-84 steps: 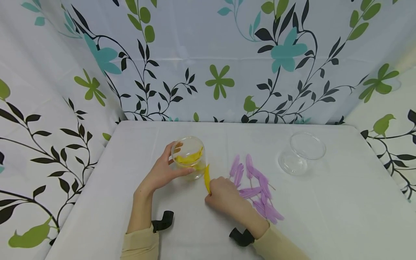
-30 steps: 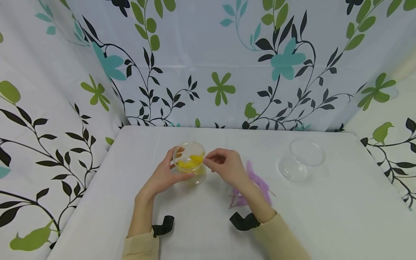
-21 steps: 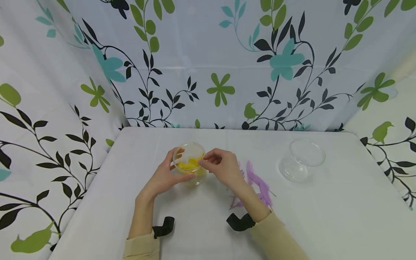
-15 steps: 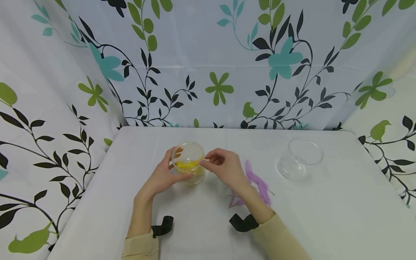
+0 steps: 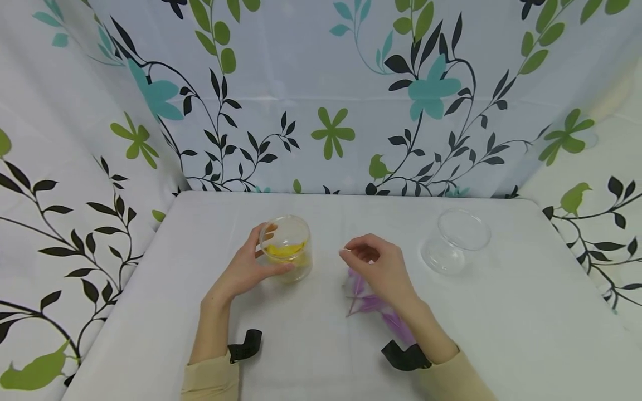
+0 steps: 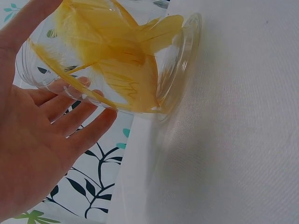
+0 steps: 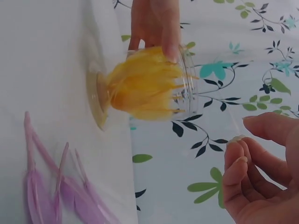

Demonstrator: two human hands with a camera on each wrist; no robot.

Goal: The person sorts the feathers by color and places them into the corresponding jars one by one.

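My left hand (image 5: 246,270) grips a clear glass jar (image 5: 286,231) around its side, at the left of the white table. Inside the jar several yellow feathers (image 7: 147,84) stand bunched together, their quill tips toward the mouth in the right wrist view. My right hand (image 5: 385,267) hovers to the right of the jar with nothing in it. Its thumb and index finger are apart and the other fingers loosely bent, as the right wrist view shows. Beneath this hand lie several purple feathers (image 5: 371,303) on the cloth, partly hidden by the hand and forearm.
A second clear glass jar (image 5: 443,257), with a wide rim, stands at the back right of the white-covered table (image 5: 501,323). Patterned curtains (image 5: 281,67) hang behind and at both sides. Black camera mounts (image 5: 246,345) sit at both wrists.
The right hand took a yellow feather to the jar's mouth, let it go inside, and has since drawn back to the right. The left hand keeps holding the jar in place.
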